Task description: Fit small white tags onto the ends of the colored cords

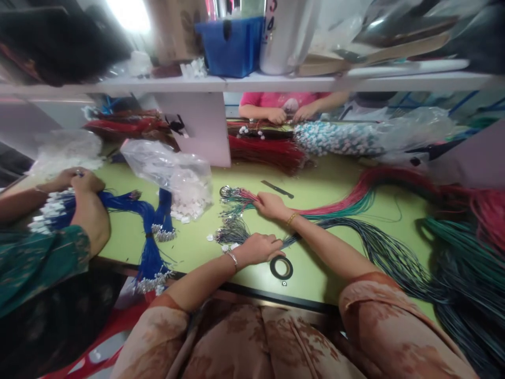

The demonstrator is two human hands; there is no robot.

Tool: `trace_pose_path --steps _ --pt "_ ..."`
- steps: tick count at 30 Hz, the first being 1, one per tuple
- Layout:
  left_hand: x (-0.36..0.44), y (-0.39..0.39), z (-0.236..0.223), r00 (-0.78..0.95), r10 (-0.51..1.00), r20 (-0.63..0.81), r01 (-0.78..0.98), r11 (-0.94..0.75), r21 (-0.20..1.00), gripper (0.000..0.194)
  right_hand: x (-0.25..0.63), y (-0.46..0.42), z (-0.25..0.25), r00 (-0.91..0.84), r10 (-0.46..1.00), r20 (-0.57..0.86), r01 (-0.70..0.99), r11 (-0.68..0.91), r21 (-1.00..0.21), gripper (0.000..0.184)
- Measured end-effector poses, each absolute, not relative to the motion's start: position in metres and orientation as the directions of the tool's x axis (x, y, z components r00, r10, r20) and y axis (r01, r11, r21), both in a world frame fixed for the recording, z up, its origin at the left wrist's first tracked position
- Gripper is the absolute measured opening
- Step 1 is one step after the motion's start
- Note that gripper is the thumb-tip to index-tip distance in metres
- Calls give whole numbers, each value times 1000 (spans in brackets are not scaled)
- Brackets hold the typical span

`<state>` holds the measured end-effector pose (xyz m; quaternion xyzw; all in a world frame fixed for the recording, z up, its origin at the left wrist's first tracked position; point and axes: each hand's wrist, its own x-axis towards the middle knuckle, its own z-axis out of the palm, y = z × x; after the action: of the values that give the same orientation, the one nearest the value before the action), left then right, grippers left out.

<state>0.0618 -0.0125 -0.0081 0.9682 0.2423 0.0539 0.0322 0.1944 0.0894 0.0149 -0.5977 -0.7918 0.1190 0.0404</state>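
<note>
My right hand [273,206] is closed round a bundle of red and green wires [331,209], close behind their metal-tipped ends [232,195]. Nearer to me, my left hand [258,248] lies with bent fingers over a bundle of dark grey wires [351,226]. The tips of these dark wires fan out on the table beyond its wrist, beside a few small white connectors [225,248]. Just under my left fingertips is a roll of black tape [281,267]. What the left palm covers is hidden.
A dark blade [277,188] lies behind my right hand. To the left, a co-worker's hands [81,178] are at blue wires [148,252], near a plastic bag [173,173] of white connectors. Another person works across the table, below a shelf [244,84] holding a blue bin [232,47].
</note>
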Motion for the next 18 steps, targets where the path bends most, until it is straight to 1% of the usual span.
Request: trace_pose_path --steps 2,5,8,10,12,15,18 --pt "58 -11 -6 821 554 134 551 -832 62 48 192 90 13 -252 964 -86 946 227 -230 41" --pt "46 -5 -5 683 703 198 715 -699 17 60 190 90 10 -249 966 -76 952 230 -203 41" --pt "34 1 -9 617 770 165 776 -630 35 61 190 90 7 -227 972 -59 963 215 -165 43" --pt "30 2 -13 650 750 123 746 -660 85 55 191 93 6 -185 981 -53 971 174 -163 46" --pt "30 1 -16 727 677 110 667 -736 120 49 192 96 5 -128 991 -42 975 118 -188 47" --pt "37 -8 -16 824 553 119 544 -833 106 45 194 101 4 -72 997 -36 969 62 -239 47" --pt "46 -22 -13 871 475 127 466 -880 93 42 196 106 3 -63 998 -28 960 53 -276 45"
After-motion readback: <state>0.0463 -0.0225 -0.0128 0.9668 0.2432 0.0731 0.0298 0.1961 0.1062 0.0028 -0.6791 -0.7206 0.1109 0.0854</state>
